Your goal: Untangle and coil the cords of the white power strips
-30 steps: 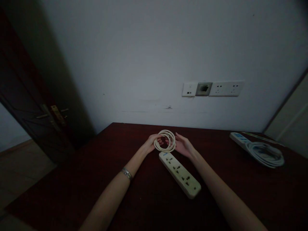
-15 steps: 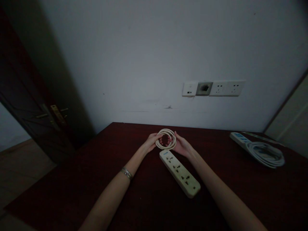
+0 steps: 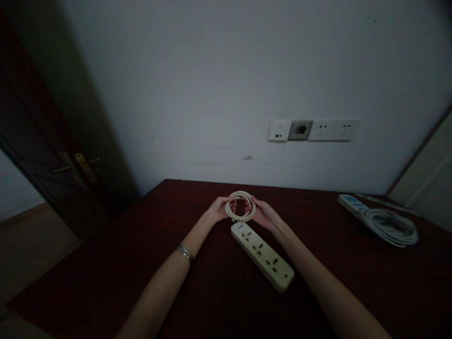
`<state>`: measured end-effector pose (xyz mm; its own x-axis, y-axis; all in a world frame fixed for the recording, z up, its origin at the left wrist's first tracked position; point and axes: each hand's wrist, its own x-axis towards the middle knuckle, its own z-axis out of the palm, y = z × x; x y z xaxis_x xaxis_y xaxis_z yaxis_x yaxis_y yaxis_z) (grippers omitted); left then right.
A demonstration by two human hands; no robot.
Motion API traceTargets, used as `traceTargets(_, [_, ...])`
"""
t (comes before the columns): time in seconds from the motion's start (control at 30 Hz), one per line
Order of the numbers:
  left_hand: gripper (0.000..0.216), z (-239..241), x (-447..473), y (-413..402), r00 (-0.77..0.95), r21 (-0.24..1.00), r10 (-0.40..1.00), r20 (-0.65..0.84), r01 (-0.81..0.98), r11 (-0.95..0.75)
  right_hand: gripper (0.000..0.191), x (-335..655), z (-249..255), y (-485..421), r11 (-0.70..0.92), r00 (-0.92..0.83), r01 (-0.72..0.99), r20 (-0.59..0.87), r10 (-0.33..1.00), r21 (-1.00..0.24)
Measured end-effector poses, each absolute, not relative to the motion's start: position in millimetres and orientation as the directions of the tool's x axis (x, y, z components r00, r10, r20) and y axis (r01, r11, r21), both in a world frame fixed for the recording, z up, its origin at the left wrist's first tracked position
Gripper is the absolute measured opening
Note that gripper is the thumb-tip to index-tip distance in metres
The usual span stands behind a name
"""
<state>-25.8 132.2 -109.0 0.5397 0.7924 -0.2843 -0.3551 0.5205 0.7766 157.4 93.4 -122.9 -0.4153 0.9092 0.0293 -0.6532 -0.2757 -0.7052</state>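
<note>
A coiled white power cord (image 3: 240, 218) is held between both hands at the far end of a white power strip (image 3: 263, 256). My left hand (image 3: 221, 208) grips the left side of the coil, its fingertips showing inside the ring. On the opposite side, my right hand (image 3: 262, 213) is closed around the coil, fingers curled into the middle. The strip lies slantwise on the dark red table (image 3: 197, 301), sockets facing up, its near end toward my right forearm. A bracelet (image 3: 185, 252) circles my left wrist.
Another power strip (image 3: 353, 205) with a coiled grey-white cord (image 3: 391, 228) lies at the right of the table. Wall sockets (image 3: 334, 130) sit above the table's back edge. A dark door with a brass handle (image 3: 84, 167) stands at the left.
Both hands and the coil have shifted slightly left and down. The far end of the power strip has swung a little left with them.
</note>
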Motion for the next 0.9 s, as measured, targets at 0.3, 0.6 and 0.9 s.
traceTargets(0.3, [0.045,-109.8,-27.5,136.3,0.703,0.712,0.67,-0.237,-0.344,0.613,0.017,155.2,-121.3,91.9,-0.225,-0.409,-0.643,0.081,0.909,-0.732])
traceTargets(0.6, [0.031,-103.8,-26.8,128.3,0.688,0.651,0.689,-0.229,-0.418,0.634,0.02,154.8,-111.3,81.9,-0.223,-0.4,-0.607,0.05,0.915,-0.763])
traceTargets(0.9, [0.02,-98.9,-22.5,125.5,0.588,0.695,0.771,-0.245,-0.448,0.563,0.021,157.5,-105.4,84.2,-0.294,-0.347,-0.536,-0.11,0.931,-0.792])
